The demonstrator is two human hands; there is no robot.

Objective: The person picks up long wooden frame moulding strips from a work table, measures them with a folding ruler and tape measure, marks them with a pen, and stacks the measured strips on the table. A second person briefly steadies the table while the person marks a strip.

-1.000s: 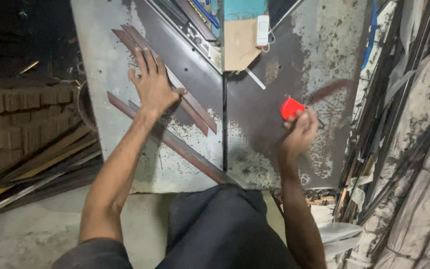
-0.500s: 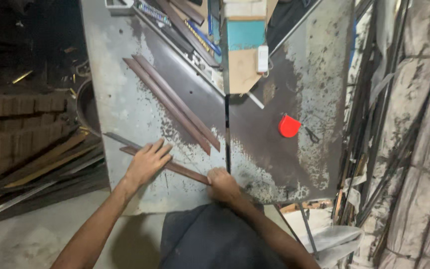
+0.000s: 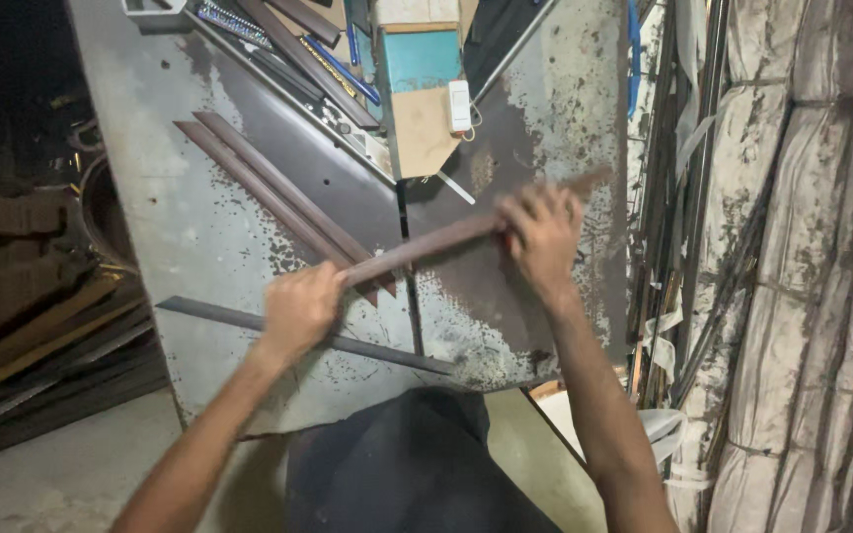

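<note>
A long brown metal strip (image 3: 426, 245) is held up above the worn grey metal table (image 3: 180, 217). My left hand (image 3: 298, 308) grips its lower left end, and my right hand (image 3: 542, 232) grips it near the upper right end. The strip runs slanted, rising to the right, and is blurred. A darker grey strip (image 3: 348, 345) lies flat on the table below my left hand. Two more brown strips (image 3: 259, 183) lie side by side, slanting across the table beyond my hands.
A blue and tan box-like part (image 3: 422, 99) with a small white switch (image 3: 460, 106) stands at the table's far middle, with rails and tools beside it. Metal rods and wrapped bundles (image 3: 812, 276) crowd the right. Scrap strips (image 3: 41, 336) lie on the floor at left.
Both hands have taken hold of a brown strip and lifted it off the table. My right hand moved up and right. The red object seen earlier is now hidden.
</note>
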